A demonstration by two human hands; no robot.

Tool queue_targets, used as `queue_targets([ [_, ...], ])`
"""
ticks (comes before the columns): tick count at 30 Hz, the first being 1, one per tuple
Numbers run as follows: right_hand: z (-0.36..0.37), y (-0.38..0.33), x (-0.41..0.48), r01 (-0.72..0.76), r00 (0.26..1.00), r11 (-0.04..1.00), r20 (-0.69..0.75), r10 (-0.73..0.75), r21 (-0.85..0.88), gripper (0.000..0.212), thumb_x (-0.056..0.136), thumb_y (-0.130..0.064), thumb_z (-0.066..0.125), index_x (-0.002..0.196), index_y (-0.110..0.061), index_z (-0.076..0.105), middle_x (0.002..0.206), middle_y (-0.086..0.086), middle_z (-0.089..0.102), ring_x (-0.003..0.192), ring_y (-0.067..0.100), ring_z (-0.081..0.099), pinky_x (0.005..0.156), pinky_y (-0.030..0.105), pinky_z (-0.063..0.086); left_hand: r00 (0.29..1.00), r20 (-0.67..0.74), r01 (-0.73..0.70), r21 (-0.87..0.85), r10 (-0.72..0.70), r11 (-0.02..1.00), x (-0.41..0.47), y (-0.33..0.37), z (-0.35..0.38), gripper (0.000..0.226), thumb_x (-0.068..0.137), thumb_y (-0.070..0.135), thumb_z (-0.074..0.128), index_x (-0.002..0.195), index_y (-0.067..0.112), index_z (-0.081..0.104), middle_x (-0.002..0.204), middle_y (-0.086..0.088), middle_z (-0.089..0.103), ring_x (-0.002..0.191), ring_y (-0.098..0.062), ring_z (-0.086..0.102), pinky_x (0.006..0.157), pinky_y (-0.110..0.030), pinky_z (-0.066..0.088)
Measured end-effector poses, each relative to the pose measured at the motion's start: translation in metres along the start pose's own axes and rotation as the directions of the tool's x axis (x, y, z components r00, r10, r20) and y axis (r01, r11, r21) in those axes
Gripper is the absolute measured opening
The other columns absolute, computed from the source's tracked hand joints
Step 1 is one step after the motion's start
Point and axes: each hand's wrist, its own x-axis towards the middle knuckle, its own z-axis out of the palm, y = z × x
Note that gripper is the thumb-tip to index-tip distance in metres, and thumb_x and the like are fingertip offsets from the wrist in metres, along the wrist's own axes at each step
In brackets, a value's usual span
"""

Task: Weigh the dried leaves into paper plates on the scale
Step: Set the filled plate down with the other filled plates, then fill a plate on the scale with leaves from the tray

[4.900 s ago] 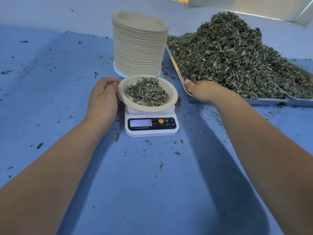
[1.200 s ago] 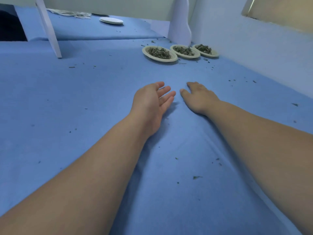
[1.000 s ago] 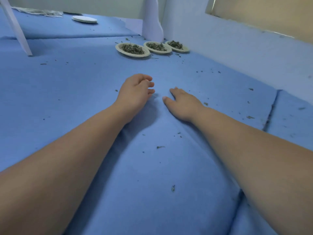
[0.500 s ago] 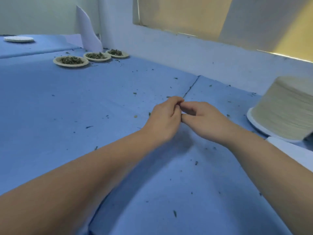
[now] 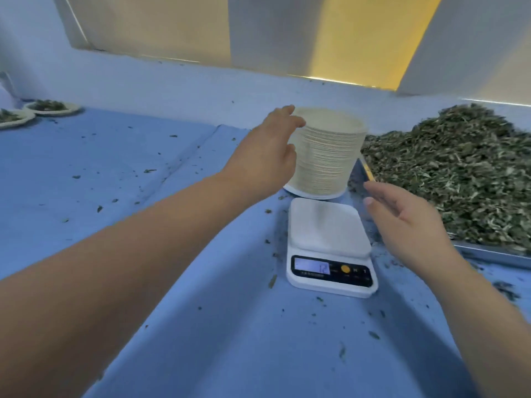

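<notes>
Background: pale wall with yellow and white panels behind the work area, blurred.
Desk: covered in blue cloth, with a seam running towards the far wall.
Dried leaves: big loose grey-green heap on the right, just beside the plates and well above the rim of what holds it.
Metal tray: under the heap, only its near edge and left corner showing.
Leaf handling: by the look of it very light, brittle and quick to shed; best taken in loose pinches from the top of the heap, not squeezed.
Stack of paper plates: tall nested column, upright, directly behind the scale.
Plate handling: judged thin, nearly weightless and tightly nested, so two may lift together; best hold is the rim of the top plate, peeled up at one edge without knocking the column.
Scale: white, in front of the stack, no plate on the platform.
Display: lit, digits too blurred to trust.
Left hand: fingers apart and extended, up against the left side of the stack with fingertips at the top rim; nothing gripped yet, actual contact hard to tell.
Right hand: relaxed and spread, holding nothing, hovering just right of the scale near the tray corner.
Filled plates: two in view at the far left edge, well apart from the scale, each carrying leaves.
Leaf crumbs: scattered over the cloth, thickest round the scale.
Step in hand: likely fetching a fresh plate for the platform.
</notes>
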Motion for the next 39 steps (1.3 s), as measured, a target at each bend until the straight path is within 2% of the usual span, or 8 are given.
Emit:
queue_targets([
  [2,-0.011,0.025,0.000,-0.035,0.998,0.997,-0.050,0.032,-0.075,0.031,0.101,-0.038,0.054,0.130,-0.036,0.063,0.113,-0.007,0.073,0.098,0.013,0.068,0.088,0.036,0.056,0.998,0.035,-0.060,0.090,0.057,0.994,0.022,0.009,0.010,0.049,0.102,0.002,0.046,0.150,0.014,0.048,0.165,-0.004,0.033,0.148,-0.022,0.036,0.110,-0.025,0.026],
  [7,-0.022,0.055,0.000,-0.060,0.995,0.960,-0.097,0.034,-0.274,0.022,0.099,-0.034,0.055,0.115,-0.030,0.069,0.064,-0.013,0.060,0.053,0.008,0.056,0.045,0.029,0.039,0.988,0.147,-0.080,0.263,0.042,0.961,0.065,0.028,0.042,0.053,0.100,-0.002,0.040,0.149,0.017,0.049,0.157,-0.009,0.044,0.146,-0.027,0.039,0.111,-0.040,0.037],
  [10,-0.017,0.057,0.002,-0.056,0.997,0.942,-0.071,0.034,-0.330,0.029,0.098,-0.029,0.055,0.123,-0.023,0.068,0.063,-0.013,0.055,0.051,0.006,0.051,0.049,0.024,0.034,0.980,0.198,-0.094,0.402,0.013,0.911,0.077,0.033,0.052,0.045,0.095,-0.002,0.040,0.129,0.018,0.061,0.122,-0.005,0.064,0.120,-0.033,0.057,0.087,-0.040,0.047],
  [13,-0.017,0.054,0.002,-0.058,0.998,0.948,-0.042,0.047,-0.314,0.031,0.099,-0.029,0.053,0.127,-0.021,0.066,0.075,-0.009,0.061,0.059,0.010,0.051,0.053,0.024,0.033,0.980,0.182,-0.156,0.483,0.075,0.862,0.083,0.033,0.053,0.026,0.090,-0.002,0.043,0.101,0.017,0.056,0.084,0.001,0.053,0.097,-0.034,0.057,0.070,-0.039,0.039],
  [16,-0.018,0.051,0.002,-0.055,0.998,0.950,-0.038,0.046,-0.308,0.032,0.098,-0.028,0.053,0.126,-0.021,0.066,0.091,-0.003,0.067,0.067,0.010,0.055,0.056,0.025,0.037,0.982,0.172,-0.152,0.517,0.071,0.842,0.092,0.030,0.053,0.040,0.095,0.001,0.042,0.128,0.017,0.059,0.106,-0.011,0.065,0.101,-0.038,0.058,0.081,-0.040,0.042],
  [20,-0.016,0.050,0.001,-0.057,0.998,0.947,-0.050,0.044,-0.317,0.031,0.098,-0.027,0.052,0.125,-0.021,0.066,0.097,-0.002,0.069,0.069,0.013,0.058,0.059,0.026,0.040,0.953,0.260,-0.292,0.651,0.155,0.701,0.100,0.032,0.053,0.023,0.090,-0.002,0.044,0.101,0.013,0.058,0.075,-0.005,0.052,0.073,-0.032,0.048,0.070,-0.036,0.029],
  [25,-0.015,0.049,0.002,-0.047,0.998,0.950,-0.058,0.030,-0.308,0.031,0.097,-0.025,0.052,0.124,-0.019,0.066,0.102,-0.002,0.071,0.081,0.018,0.063,0.068,0.029,0.048,0.912,0.344,-0.406,0.667,0.225,0.625,0.105,0.028,0.051,0.028,0.087,-0.004,0.047,0.112,0.009,0.051,0.069,-0.003,0.040,0.061,-0.025,0.041,0.050,-0.032,0.022],
  [39,-0.013,0.049,0.003,-0.024,0.999,0.948,-0.052,0.008,-0.316,0.033,0.096,-0.028,0.052,0.125,-0.020,0.066,0.106,0.000,0.071,0.087,0.022,0.063,0.074,0.034,0.054,0.908,0.343,-0.415,0.652,0.242,0.634,0.113,0.025,0.052,0.049,0.091,0.002,0.048,0.138,0.014,0.044,0.070,-0.004,0.036,0.057,-0.021,0.031,0.048,-0.031,0.020],
])
